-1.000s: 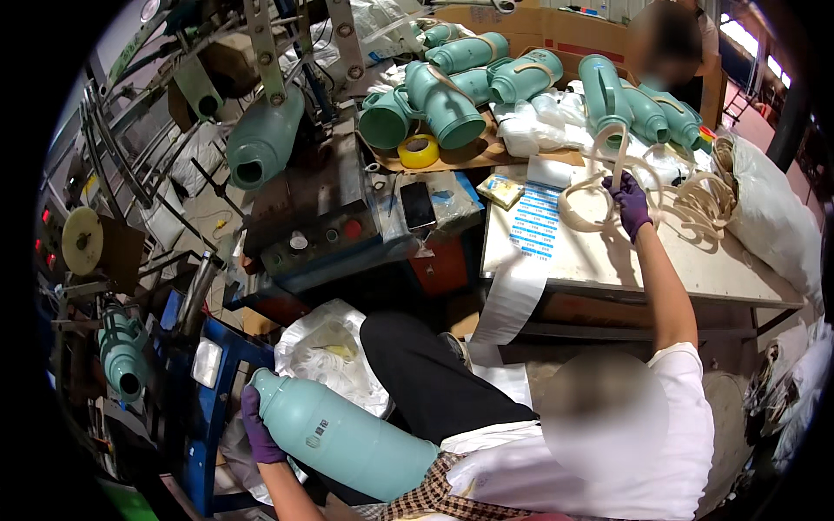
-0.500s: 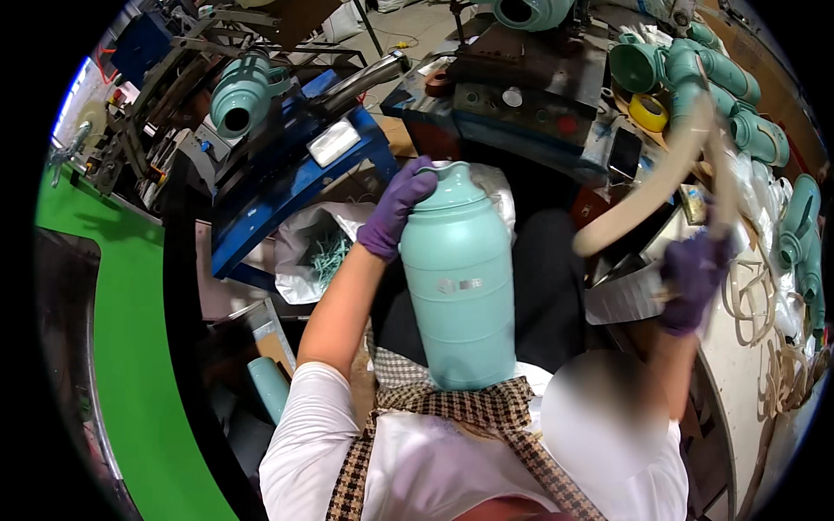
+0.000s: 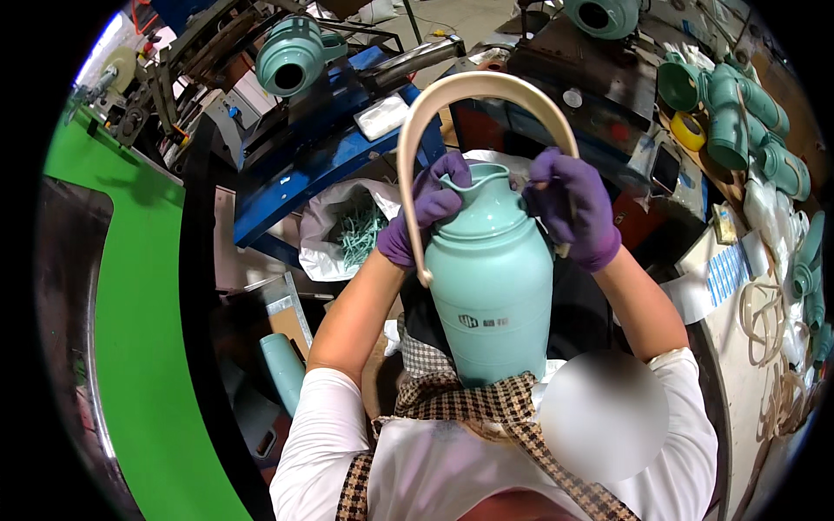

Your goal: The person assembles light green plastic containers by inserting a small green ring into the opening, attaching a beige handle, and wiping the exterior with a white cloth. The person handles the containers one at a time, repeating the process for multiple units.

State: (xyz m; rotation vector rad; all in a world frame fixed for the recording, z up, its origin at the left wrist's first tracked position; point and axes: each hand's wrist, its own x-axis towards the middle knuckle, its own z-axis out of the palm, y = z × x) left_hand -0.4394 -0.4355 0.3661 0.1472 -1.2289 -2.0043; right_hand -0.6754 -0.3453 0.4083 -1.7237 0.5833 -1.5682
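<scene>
You are holding the mint-green flask (image 3: 492, 278) upright against your lap, your left hand (image 3: 423, 208) fingers gripping its neck, your right hand (image 3: 573, 207) fingers gripping the cream curved handle (image 3: 469, 91) arching just above them.

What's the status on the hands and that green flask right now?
Both hands gloved: left hand and right hand at the neck of the green flask. Cream handle arched over the top. Nothing blocking.
</scene>
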